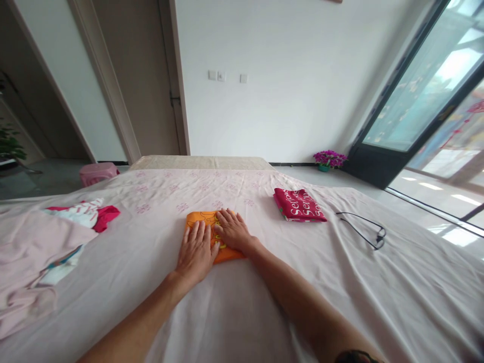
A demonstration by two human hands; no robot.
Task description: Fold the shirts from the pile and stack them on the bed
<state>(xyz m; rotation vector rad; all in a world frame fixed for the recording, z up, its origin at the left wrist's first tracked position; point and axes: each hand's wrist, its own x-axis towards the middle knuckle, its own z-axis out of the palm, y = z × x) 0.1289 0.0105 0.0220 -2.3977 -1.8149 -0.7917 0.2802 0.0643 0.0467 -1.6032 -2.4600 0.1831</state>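
Note:
A folded orange cloth [230,253] with dark line drawing and yellow lettering lies flat on the pale pink bed sheet [242,307]. My left hand [196,250] rests palm down on its left part, fingers stretched out. On its right half lies my right hand [232,231], also flat with fingers extended. Both hands cover much of the print between them. Farther right, a folded red cloth [298,205] with white lettering sits apart from my hands.
A pair of glasses [379,236] lies on the right of the sheet. Rumpled clothes [45,242] are heaped at the left. Beyond the bed stand a pink stool [99,173] and a pot of purple flowers [329,159] by the wall.

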